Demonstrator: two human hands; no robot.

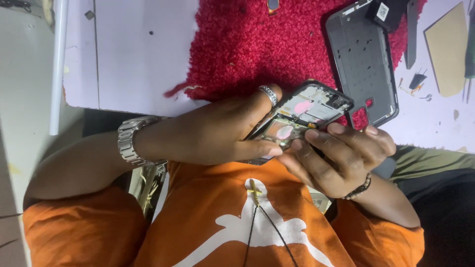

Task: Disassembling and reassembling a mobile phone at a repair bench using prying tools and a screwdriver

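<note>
Item one: an opened phone [302,116], back removed, circuit board and metal shields exposed, held up in the air over the lap and in front of an orange shirt [217,217].

Item two: left hand [222,131], metal watch [129,141] at the wrist, ring on one finger, clasped around the phone's lower end with thumb beneath and fingers over the edge.

Item three: right hand [341,155], beaded bracelet at the wrist, fingers curled against the phone's near side, fingertips pressing at the exposed board; whether it pinches some small part I cannot tell.

Item four: a dark phone frame [363,62] lying face-open, partly on a red fuzzy mat [247,44], just beyond the held phone and apart from it.

Item five: a pale tabletop [143,54], with a tan card [448,47] and small dark tools and bits (too small to name) at the far right.

Risk, as I judge it: the phone hangs unsupported over the lap, so a slipped grip would drop it; fingertips bearing on bare board could bend a shield or tear a ribbon; loose parts could vanish into the mat's pile.
</note>
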